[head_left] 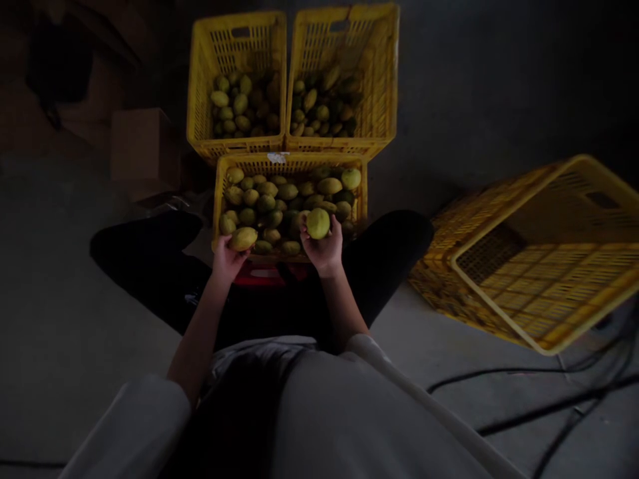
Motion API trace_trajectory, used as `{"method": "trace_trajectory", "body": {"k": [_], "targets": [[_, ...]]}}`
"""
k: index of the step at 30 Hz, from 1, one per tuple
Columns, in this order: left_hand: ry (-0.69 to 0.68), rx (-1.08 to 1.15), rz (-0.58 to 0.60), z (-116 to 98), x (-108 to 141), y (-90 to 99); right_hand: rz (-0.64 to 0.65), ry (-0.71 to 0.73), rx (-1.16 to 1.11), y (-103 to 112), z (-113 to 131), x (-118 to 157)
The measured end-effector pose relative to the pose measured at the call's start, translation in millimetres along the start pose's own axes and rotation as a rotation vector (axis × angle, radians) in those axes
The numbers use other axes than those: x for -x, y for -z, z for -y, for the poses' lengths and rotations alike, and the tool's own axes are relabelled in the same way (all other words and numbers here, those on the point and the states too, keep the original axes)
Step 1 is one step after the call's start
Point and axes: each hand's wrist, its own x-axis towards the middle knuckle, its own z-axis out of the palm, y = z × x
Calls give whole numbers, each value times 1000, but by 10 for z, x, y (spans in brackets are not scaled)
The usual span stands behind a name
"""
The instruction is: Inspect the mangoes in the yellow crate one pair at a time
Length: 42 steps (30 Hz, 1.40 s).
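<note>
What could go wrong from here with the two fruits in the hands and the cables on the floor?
1. The right hand holds a round yellow-green fruit above the loose fruit; if it slips, both might bruise.
2. The left hand holds a yellow fruit near the crate's rim; it could drop outside.
3. Black cables cross the floor at right, perhaps tripping someone.

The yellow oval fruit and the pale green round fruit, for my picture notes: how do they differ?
The yellow oval fruit looks elongated and yellower; the pale green round fruit, rounder and greener. The oval one sits in the left hand, the round one in the right hand. Both are held.
</note>
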Motion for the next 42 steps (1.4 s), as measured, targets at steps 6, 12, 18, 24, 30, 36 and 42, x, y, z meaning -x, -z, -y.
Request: {"method": "trace_trajectory", "body": {"k": [6,12,18,24,30,36,42], "targets": [[-103,99,22,-14,-57,21,-7,7,56,-55,-74,-21],[-83,130,85,-9,-54,-7,22,-57,49,14,-55,-51],[-14,165,137,32,-62,-20,68,-128,-18,59,-33,-40],[-89,88,95,71,-197,65,48,-89,47,124,-97,-120],[-157,60,92,73,-247,105,-22,-49,98,139,-126,-141],[-68,178,115,9,-107,30,-8,-49,92,114,-109,-147],[-17,320,76,-32,-21,-4,-7,-67,25,87,-90,-109]]}}
